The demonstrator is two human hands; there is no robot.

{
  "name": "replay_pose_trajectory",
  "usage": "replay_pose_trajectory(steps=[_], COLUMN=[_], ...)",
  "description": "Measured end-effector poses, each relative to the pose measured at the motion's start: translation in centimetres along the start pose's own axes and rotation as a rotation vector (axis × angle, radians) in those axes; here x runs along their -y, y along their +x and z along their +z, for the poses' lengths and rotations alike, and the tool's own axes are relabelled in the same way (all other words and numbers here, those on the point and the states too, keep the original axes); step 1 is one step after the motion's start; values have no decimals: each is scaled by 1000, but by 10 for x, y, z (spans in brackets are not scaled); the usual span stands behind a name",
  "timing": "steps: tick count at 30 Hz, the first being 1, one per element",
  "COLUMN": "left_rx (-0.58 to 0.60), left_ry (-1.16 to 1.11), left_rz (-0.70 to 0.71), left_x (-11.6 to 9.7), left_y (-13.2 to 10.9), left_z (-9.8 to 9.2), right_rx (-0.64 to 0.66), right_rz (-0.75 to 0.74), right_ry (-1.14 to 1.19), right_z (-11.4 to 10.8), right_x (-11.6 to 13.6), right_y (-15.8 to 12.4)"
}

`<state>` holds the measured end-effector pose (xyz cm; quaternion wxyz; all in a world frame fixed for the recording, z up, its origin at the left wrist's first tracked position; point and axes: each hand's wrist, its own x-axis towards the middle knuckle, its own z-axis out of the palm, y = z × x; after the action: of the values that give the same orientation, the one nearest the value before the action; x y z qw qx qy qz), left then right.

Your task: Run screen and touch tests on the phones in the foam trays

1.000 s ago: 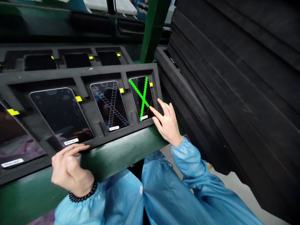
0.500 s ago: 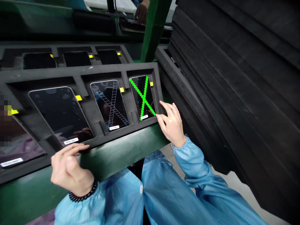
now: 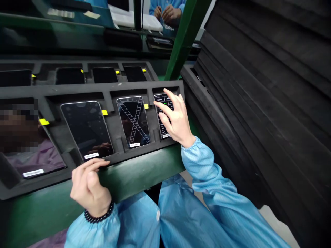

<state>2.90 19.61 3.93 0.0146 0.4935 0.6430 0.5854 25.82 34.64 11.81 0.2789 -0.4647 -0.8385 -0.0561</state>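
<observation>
Smartphones lie in the slots of a black foam tray [image 3: 144,90]. My right hand [image 3: 176,119] is over the rightmost phone [image 3: 162,129], fingers spread; a grid menu shows on its screen, partly hidden by the hand. Whether a fingertip touches the glass I cannot tell. Left of it, another phone [image 3: 130,119] displays an X of laddered lines. Farther left are a dark-screened phone [image 3: 86,129] and one with a reflective screen [image 3: 43,156]. My left hand [image 3: 90,186] rests at the tray's front edge, fingers extended and holding nothing. Yellow tabs [image 3: 104,112] stick out beside the phones.
Behind stands a second foam tray [image 3: 119,64] with several phones. A green post [image 3: 184,38] rises at the back right. Black foam trays [image 3: 248,86] are stacked on the right. A green table edge [image 3: 144,165] runs in front. Across, a co-worker's hands [image 3: 169,13] are busy.
My right hand has moved from the tray's right edge up over the rightmost phone. That screen has switched from a green X to a grid menu. The view has shifted; my left hand stays at the edge.
</observation>
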Motion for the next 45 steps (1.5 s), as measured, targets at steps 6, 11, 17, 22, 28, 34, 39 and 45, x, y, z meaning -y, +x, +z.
replay_pose_trajectory(steps=[6, 11, 17, 22, 28, 34, 39, 45], left_rx=[27, 29, 28, 26, 26, 25, 22, 0], left_ry=[-8, -7, -12, -12, -12, -6, 6, 15], left_rz=[-26, -27, -23, -25, -29, -38, -42, -47], left_x=[0, -2, -2, -2, -3, -3, -4, -4], left_y=[-1, 0, 0, 1, 1, 1, 2, 2], left_z=[-1, 0, 0, 0, 0, 0, 0, 1], right_rx=[70, 72, 73, 123, 148, 190, 205, 262], right_rz=[-71, -103, -157, -174, -243, -274, -312, -345], right_ry=[-27, -62, -59, -41, -35, -8, 27, 88], right_z=[12, 17, 18, 16, 16, 18, 18, 20], right_x=[7, 8, 9, 13, 23, 32, 40, 50], right_y=[27, 32, 28, 20, 9, -6, -17, -31])
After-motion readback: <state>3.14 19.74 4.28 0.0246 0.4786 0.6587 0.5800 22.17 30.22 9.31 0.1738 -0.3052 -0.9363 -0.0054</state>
